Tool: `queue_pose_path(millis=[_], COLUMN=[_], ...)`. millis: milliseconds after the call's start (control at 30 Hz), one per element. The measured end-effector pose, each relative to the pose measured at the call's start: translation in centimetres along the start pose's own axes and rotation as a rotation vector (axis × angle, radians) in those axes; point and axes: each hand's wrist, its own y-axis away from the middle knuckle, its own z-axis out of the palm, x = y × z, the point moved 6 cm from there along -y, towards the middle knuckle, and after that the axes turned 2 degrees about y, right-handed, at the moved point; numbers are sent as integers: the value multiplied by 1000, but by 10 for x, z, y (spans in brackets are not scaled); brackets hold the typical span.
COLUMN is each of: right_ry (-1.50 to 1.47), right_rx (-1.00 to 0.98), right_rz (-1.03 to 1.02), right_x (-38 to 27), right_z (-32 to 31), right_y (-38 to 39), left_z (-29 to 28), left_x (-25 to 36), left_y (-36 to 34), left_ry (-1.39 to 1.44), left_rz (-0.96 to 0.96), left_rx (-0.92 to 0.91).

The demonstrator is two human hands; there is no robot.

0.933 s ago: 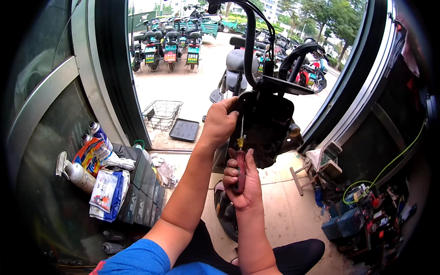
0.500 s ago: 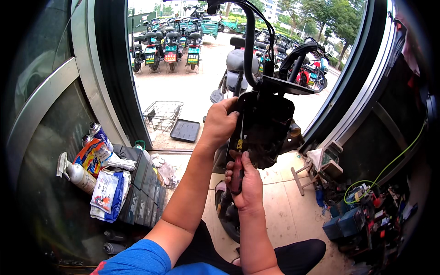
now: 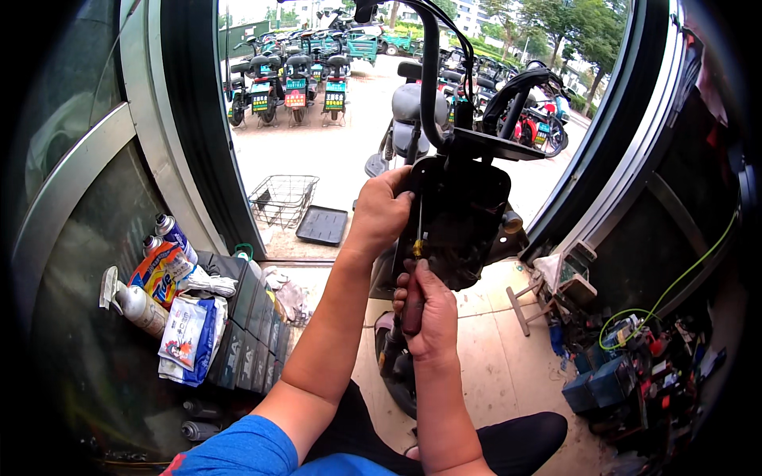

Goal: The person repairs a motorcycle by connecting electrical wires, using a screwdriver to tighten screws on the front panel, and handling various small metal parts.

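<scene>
In front of me stands an electric scooter with a bent black handlebar stem (image 3: 432, 79) and a dark front panel (image 3: 464, 210). My left hand (image 3: 382, 210) grips the panel's left edge, thumb on the near side and fingers behind it. Wrapped in my right hand (image 3: 432, 317) is a screwdriver with a dark red handle (image 3: 413, 305). Its thin shaft points up along the inside of the panel, near my left thumb. Whatever the tip touches is too small to make out. Below, the front wheel (image 3: 394, 381) is partly hidden by my right arm.
Left, a stack of dark drawer boxes (image 3: 250, 341) carries a spray bottle (image 3: 139, 305), cans and packets. A wire basket (image 3: 282, 198) and a black tray (image 3: 321, 225) lie by the doorway. Right are a small stool (image 3: 528, 309) and piled tools and batteries (image 3: 603, 385). Parked scooters (image 3: 298, 79) stand outside.
My right hand has shifted very slightly, and its fingers sit a little differently round the screwdriver handle. My left hand keeps its place on the panel edge.
</scene>
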Motion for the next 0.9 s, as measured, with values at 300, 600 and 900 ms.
queue_pose_path(millis=[300,600,900], right_ry=[295,-229,-367], right_rx=[176,-90,-40], right_rz=[-13,216,197], right_x=[-7,12,8], right_z=[2,11,6], right_y=[7,2,4], left_z=[-1,4,1], left_x=[0,-4,-7], left_y=[1,2,1], left_ry=[29,-10,53], left_rz=[-16,47,-19], left_rx=[9,15,31])
